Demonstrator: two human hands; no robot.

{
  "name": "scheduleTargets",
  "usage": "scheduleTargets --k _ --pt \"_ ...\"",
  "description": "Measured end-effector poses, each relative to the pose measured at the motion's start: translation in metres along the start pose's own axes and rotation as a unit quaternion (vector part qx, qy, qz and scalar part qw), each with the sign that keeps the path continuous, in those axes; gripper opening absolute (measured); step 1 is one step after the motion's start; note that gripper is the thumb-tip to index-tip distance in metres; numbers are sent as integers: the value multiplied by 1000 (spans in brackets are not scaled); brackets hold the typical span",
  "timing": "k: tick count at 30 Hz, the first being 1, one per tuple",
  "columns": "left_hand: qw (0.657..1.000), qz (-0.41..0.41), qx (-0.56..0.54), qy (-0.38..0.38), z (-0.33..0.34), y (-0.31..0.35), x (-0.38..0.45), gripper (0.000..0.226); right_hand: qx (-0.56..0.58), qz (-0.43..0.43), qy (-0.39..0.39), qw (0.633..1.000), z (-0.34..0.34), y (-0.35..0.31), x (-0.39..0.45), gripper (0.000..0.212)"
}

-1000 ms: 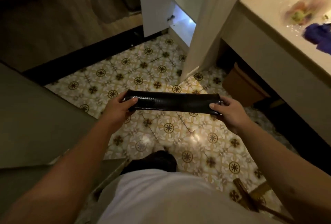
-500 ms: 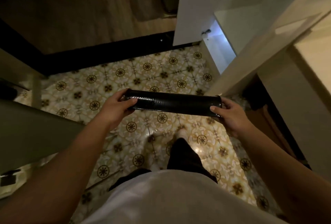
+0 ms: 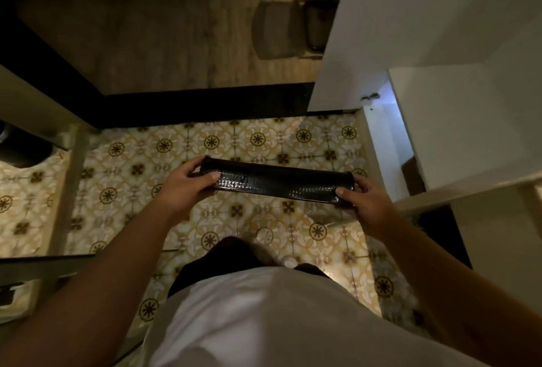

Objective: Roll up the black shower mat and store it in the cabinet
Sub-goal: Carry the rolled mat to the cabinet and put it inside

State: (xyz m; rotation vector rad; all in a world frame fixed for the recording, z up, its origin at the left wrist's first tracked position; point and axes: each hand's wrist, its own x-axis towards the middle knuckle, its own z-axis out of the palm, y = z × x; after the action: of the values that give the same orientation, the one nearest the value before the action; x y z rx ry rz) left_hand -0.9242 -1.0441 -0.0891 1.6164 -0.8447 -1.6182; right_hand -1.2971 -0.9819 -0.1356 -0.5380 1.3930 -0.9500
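Gripping each end, left hand (image 3: 184, 188) and right hand (image 3: 362, 200) clamped the rolled black textured rubber shower mat (image 3: 275, 181), likely light, springy, with the white cabinet (image 3: 457, 120) at 2 o'clock.

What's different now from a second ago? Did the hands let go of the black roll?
No. The view swung left: the sink counter has gone from sight and the white cabinet with its open door fills the right side. The rolled black mat stays level, left hand and right hand still gripping its ends.

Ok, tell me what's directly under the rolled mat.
Under the rolled mat, held by the left hand and right hand, lies patterned tile floor. The strip behind the roll is hidden.
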Motion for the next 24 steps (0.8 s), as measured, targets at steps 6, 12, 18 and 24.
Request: scheduleTargets --k 6,12,18,24 --pt "998 -3 46 -37 31 44 86 55 34 -7 38 999 -10 -28 68 38" --pt "989 -12 87 -123 76 102 200 54 116 -12 139 983 -9 -57 120 50" --pt "962 -21 160 -222 142 162 299 56 195 -16 230 953 -10 -85 145 57" --pt "920 -28 233 -315 246 197 369 61 272 -51 321 906 -34 -98 160 29"
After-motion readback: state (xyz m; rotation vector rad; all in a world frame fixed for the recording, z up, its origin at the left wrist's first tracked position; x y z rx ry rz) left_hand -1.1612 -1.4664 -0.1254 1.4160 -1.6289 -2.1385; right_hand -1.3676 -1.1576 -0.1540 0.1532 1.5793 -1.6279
